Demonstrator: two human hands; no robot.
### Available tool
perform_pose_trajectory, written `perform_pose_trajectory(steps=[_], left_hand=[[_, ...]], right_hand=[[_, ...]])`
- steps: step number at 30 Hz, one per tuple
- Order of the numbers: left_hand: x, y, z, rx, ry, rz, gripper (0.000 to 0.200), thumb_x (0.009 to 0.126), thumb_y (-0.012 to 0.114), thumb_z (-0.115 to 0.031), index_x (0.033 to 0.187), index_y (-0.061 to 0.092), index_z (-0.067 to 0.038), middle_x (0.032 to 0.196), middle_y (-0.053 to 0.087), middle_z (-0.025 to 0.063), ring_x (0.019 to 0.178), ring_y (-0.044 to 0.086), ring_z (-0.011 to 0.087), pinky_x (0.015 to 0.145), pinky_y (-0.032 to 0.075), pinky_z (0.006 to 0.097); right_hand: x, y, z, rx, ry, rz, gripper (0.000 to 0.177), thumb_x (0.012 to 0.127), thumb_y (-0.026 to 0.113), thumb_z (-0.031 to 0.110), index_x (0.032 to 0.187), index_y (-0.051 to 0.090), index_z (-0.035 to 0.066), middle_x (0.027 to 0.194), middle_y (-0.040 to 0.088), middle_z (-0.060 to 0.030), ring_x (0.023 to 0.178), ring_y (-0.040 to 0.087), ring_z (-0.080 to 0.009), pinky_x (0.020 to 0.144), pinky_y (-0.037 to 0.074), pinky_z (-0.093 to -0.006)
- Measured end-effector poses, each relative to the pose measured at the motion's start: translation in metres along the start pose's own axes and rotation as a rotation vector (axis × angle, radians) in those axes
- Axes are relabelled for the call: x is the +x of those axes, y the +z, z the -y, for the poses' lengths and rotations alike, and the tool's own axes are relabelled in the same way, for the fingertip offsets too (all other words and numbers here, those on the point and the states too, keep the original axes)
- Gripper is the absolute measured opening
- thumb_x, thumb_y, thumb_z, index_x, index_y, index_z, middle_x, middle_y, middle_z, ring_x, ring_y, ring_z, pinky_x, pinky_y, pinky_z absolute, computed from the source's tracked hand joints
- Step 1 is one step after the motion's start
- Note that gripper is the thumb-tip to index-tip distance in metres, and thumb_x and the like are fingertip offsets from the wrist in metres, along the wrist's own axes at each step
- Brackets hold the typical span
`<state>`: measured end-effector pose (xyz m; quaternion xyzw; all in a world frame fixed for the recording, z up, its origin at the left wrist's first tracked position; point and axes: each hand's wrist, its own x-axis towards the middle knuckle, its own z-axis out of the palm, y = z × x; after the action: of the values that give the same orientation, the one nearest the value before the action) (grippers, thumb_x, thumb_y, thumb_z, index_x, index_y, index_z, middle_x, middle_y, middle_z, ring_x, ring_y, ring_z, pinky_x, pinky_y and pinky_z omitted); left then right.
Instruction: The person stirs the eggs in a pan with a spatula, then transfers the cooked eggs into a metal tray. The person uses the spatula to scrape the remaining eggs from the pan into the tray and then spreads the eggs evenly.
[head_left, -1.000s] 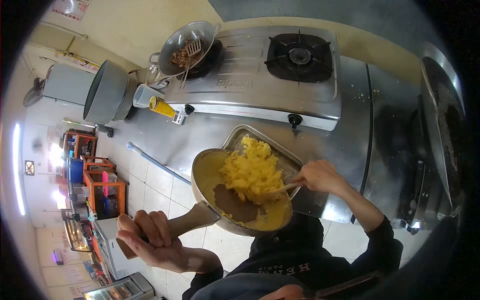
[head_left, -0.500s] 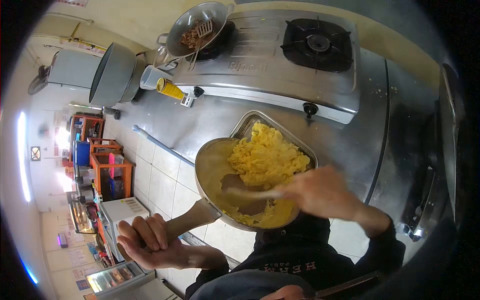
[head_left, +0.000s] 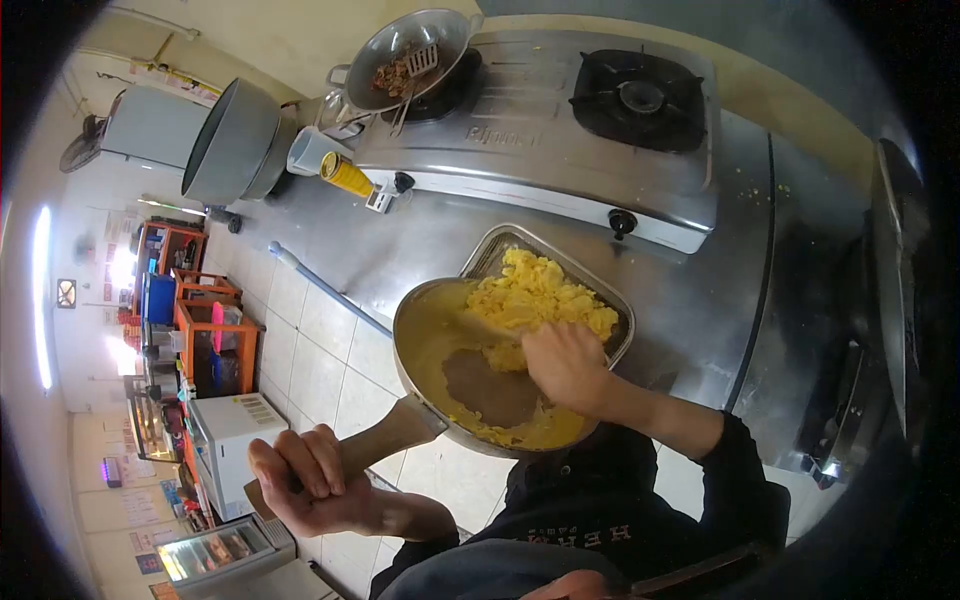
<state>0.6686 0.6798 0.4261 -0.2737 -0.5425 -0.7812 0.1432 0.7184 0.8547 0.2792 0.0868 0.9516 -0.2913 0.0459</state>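
Note:
My left hand (head_left: pixel 305 485) grips the wooden handle of a frying pan (head_left: pixel 430 335), which is tilted over a metal tray (head_left: pixel 500 247) on the steel counter. Yellow scrambled egg (head_left: pixel 535 295) spills from the pan onto the tray. My right hand (head_left: pixel 565 362) reaches into the pan, closed on a wooden spatula (head_left: pixel 480 322) that pushes against the egg. Part of the pan's dark bottom (head_left: pixel 490 385) shows bare.
Behind the tray stands a two-burner gas stove (head_left: pixel 560 120) with a wok of browned food (head_left: pixel 405 50) and a slotted turner on the left burner. A large grey pot (head_left: pixel 230 145), a white jug (head_left: pixel 310 150) and a yellow bottle (head_left: pixel 347 175) sit at left. A dark wok (head_left: pixel 895 270) stands at far right.
My right hand has swept the spatula from the pan's right edge across to its middle, pushing more egg onto the tray. The left hand keeps holding the pan tilted.

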Motion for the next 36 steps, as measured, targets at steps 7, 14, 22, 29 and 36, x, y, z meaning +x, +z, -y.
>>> perform_pose_trajectory(steps=[7,14,22,29,36], left_hand=[[0.010,0.021,0.003,0.100,0.009,-0.122,0.029,0.089,0.041,-0.021,0.062,0.032,-0.013,0.043,0.023,-0.0036,0.031,0.014,0.0023,0.031,0.012,0.0165],[0.023,0.047,0.016,0.051,-0.056,0.203,0.025,0.087,0.050,-0.025,0.077,0.032,-0.010,0.050,0.032,-0.0006,0.035,0.024,0.0029,0.032,0.019,0.0157],[0.024,0.052,0.020,-0.077,-0.186,0.382,0.026,0.088,0.048,-0.025,0.083,0.029,-0.009,0.041,0.028,-0.0016,0.028,0.020,0.0037,0.024,0.021,0.0155],[0.047,0.084,0.027,0.031,-0.170,0.417,0.025,0.089,0.048,-0.025,0.080,0.030,-0.009,0.040,0.024,-0.0027,0.027,0.016,0.0028,0.024,0.018,0.0157],[0.056,0.096,0.032,0.040,-0.185,0.480,0.024,0.091,0.043,-0.026,0.080,0.031,-0.009,0.040,0.025,-0.0018,0.026,0.017,0.0035,0.023,0.017,0.0154]], right_hand=[[-0.029,-0.025,-0.056,0.002,0.090,-0.159,0.014,0.077,0.054,0.019,0.083,0.066,0.018,0.069,0.060,-0.0106,0.065,0.059,-0.0276,0.056,0.044,-0.0401],[-0.094,-0.055,-0.120,0.022,-0.030,0.338,0.024,0.074,0.058,0.029,0.097,0.064,0.030,0.063,0.056,-0.0042,0.064,0.057,-0.0229,0.054,0.041,-0.0349],[-0.074,0.012,-0.102,-0.132,0.097,0.091,0.021,0.080,0.053,0.031,0.098,0.063,0.032,0.075,0.055,-0.0021,0.069,0.058,-0.0222,0.058,0.044,-0.0346],[-0.086,0.000,-0.099,-0.035,0.211,0.087,0.021,0.082,0.051,0.031,0.099,0.063,0.028,0.076,0.058,-0.0049,0.065,0.058,-0.0241,0.052,0.044,-0.0371],[-0.058,-0.031,-0.058,0.062,0.031,0.074,0.019,0.078,0.052,0.024,0.092,0.064,0.017,0.071,0.062,-0.0086,0.064,0.060,-0.0279,0.054,0.047,-0.0382]])
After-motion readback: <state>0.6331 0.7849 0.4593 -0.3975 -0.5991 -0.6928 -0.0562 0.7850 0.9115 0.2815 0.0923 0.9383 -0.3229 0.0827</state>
